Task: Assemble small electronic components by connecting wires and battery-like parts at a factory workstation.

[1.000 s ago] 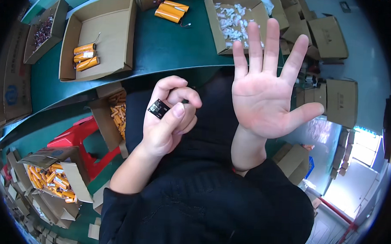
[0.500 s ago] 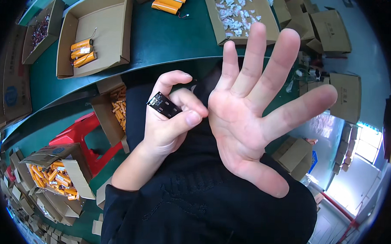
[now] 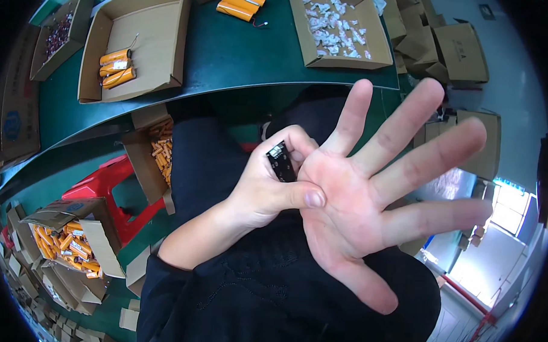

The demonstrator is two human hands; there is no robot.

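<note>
My left hand [image 3: 262,184] is closed around a small black circuit board [image 3: 281,163] with a light patch at its upper end. The board sits in the crook between thumb and curled fingers. The left thumb presses on the palm of my right hand [image 3: 353,198]; the other left fingertips are hidden behind it. Palm toward the camera, my right hand is raised with all its fingers spread, and nothing is in it.
On the green table [image 3: 242,58] stand a cardboard tray [image 3: 149,31] with an orange battery pack, another orange pack [image 3: 239,5], and a box [image 3: 350,63] of white scraps. Left below are a red stool [image 3: 98,180] and boxes of orange cells [image 3: 69,248].
My left hand has moved right with the circuit board, and its thumb now touches the right palm. My right hand has tilted to the right and its fingers have spread wider.
</note>
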